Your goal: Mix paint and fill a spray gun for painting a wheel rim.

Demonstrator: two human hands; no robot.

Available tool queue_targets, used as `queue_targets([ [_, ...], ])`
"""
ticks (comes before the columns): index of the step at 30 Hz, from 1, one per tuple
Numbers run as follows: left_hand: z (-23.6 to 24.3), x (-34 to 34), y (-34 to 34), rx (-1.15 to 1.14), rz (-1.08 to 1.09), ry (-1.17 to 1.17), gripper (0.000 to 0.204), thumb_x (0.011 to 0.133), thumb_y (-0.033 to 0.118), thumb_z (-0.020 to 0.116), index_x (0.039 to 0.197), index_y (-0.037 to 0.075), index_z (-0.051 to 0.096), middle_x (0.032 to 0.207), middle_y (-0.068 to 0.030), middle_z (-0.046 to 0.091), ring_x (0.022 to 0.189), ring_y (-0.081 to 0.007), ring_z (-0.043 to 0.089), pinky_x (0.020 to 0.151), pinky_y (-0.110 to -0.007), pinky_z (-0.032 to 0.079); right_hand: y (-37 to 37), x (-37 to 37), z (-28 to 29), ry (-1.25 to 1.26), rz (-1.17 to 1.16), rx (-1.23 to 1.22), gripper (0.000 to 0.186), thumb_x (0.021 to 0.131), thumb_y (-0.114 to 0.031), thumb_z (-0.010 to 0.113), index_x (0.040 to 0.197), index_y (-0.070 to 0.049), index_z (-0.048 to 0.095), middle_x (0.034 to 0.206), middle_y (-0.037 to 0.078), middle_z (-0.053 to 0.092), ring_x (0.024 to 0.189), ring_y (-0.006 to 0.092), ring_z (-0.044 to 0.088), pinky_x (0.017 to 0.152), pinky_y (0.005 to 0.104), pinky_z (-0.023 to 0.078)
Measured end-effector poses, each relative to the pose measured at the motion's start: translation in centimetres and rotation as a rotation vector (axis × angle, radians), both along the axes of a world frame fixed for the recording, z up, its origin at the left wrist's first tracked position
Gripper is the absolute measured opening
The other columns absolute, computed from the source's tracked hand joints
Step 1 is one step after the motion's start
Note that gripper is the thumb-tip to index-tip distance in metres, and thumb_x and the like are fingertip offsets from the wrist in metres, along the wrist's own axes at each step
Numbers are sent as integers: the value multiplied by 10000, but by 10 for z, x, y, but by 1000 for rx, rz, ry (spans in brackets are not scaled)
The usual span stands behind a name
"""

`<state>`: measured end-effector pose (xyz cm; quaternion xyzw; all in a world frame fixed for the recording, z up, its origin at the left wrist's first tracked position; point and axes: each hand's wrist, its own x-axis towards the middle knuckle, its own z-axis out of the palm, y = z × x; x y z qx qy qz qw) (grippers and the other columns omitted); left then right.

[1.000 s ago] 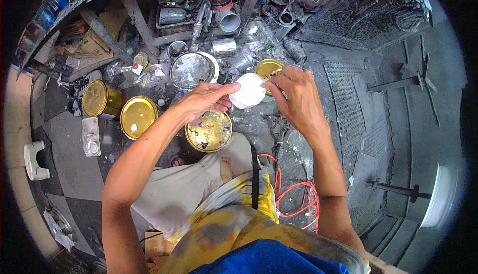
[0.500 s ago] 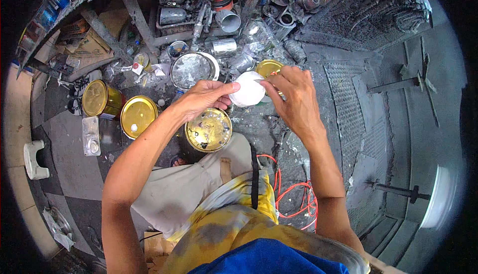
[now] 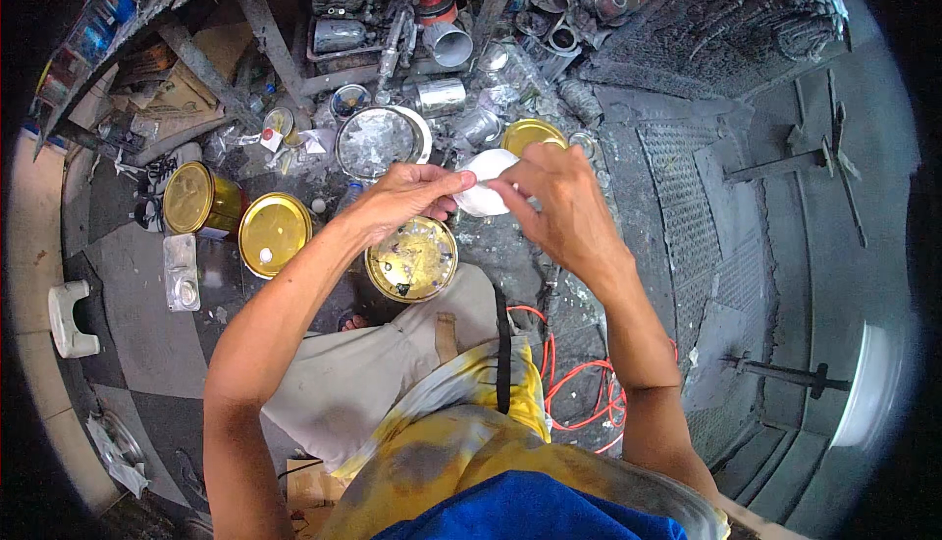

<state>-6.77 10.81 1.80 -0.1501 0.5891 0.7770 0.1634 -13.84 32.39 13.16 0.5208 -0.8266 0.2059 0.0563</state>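
A thin, white, round piece (image 3: 488, 164) is held up in front of me; its exact kind does not show. My left hand (image 3: 404, 203) pinches its left edge between thumb and fingers. On the opposite side my right hand (image 3: 561, 208) has its fingers curled over the right edge and hides that part. Below the piece stands a can with a paint-spattered gold lid (image 3: 412, 263), close to my knee. Another gold lid (image 3: 533, 134) lies behind the piece, partly covered by my right hand.
Two gold cans, one upright (image 3: 275, 236) and one tilted (image 3: 191, 197), stand at the left by a clear plastic tray (image 3: 182, 273). A large round tin (image 3: 378, 140) sits beyond my hands among scrap and jars. Red hose (image 3: 584, 373) coils at the lower right.
The white piece has turned from facing me nearly flat to a more tilted or bent shape. My right hand has moved left and slightly inward over it; the left has barely shifted.
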Motion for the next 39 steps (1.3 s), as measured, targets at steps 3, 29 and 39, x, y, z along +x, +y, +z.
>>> queue_targets([
  [3,2,0,0,-13,-24,10,623,828,536,801,1090,-20,700,963,-54,683,854,-110,624,748,-242,525,7,5,12,-29,22,35,99,856,-135,726,832,-47,684,830,104,595,851,297,606,766,445,420],
  [29,17,-1,0,-66,-3,57,410,940,332,738,1188,17,651,1053,-27,684,919,-103,637,784,-251,517,37,8,78,59,-201,-176,102,812,-115,786,851,-44,725,707,46,558,624,192,528,639,345,355],
  [39,13,0,-2,-53,-10,58,413,932,350,745,1175,26,660,1039,-27,684,908,-94,632,770,-242,515,39,12,81,91,-193,-190,85,809,-97,784,858,-57,728,716,38,566,634,181,537,645,348,348],
])
